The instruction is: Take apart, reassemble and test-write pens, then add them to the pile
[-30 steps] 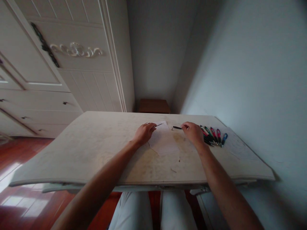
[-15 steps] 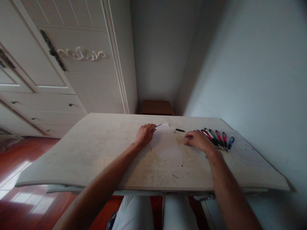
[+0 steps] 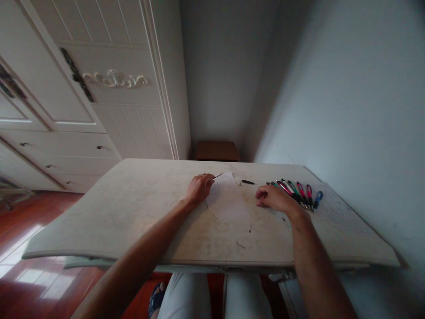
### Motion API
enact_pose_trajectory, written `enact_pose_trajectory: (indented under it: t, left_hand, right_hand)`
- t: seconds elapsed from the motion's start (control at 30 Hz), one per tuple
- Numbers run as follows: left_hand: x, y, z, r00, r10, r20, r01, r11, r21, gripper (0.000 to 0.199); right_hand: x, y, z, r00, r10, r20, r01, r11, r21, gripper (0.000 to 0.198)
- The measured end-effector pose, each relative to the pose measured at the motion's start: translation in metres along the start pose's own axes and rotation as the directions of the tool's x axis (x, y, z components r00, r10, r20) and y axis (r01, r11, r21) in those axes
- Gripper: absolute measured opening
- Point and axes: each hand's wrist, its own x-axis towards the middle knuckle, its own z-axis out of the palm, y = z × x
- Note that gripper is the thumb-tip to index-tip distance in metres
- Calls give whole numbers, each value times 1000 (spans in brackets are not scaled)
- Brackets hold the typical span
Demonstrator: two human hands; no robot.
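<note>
My left hand (image 3: 199, 188) rests at the left edge of a white sheet of paper (image 3: 230, 204), its fingers closed on a thin dark rod (image 3: 218, 176) that looks like a pen refill. The rod's tip points up and right over the sheet. To the right of the paper, my right hand (image 3: 272, 198) hangs low over the table with fingers curled in. Whether something small sits between those fingers is hidden. Past it lies a fanned row of colored pens (image 3: 301, 192). A short black pen part (image 3: 248, 182) lies between the paper and the pens.
The pale, stained tabletop (image 3: 133, 212) carries small bits of debris (image 3: 241, 246) near its front edge. Another written sheet (image 3: 343, 212) lies at the right, by the wall. A white wardrobe (image 3: 133, 124) stands at the left, and a brown wooden box (image 3: 217, 150) is behind the table.
My right hand's fingers have curled in more, and the hand has shifted slightly. The view has tilted a little. My left hand still holds the thin rod.
</note>
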Motion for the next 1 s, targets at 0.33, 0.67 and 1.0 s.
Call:
enact_pose_trajectory:
  t: [0.33,0.67,1.0]
  left_hand:
    - [0,4,-3,1000,20,6,-20,1000,-6,19]
    - [-1,2,3,993,113,29,-112,992,-53,20]
    - [-4,9,2,969,242,46,-239,969,-59,20]
  right_hand:
    - [6,3,7,994,-51,-96,50,999,-16,9]
    - [8,-12,10,945,-177,-275,208,974,89,14]
    - [16,-27,29,798,-354,-487,470,872,138,17]
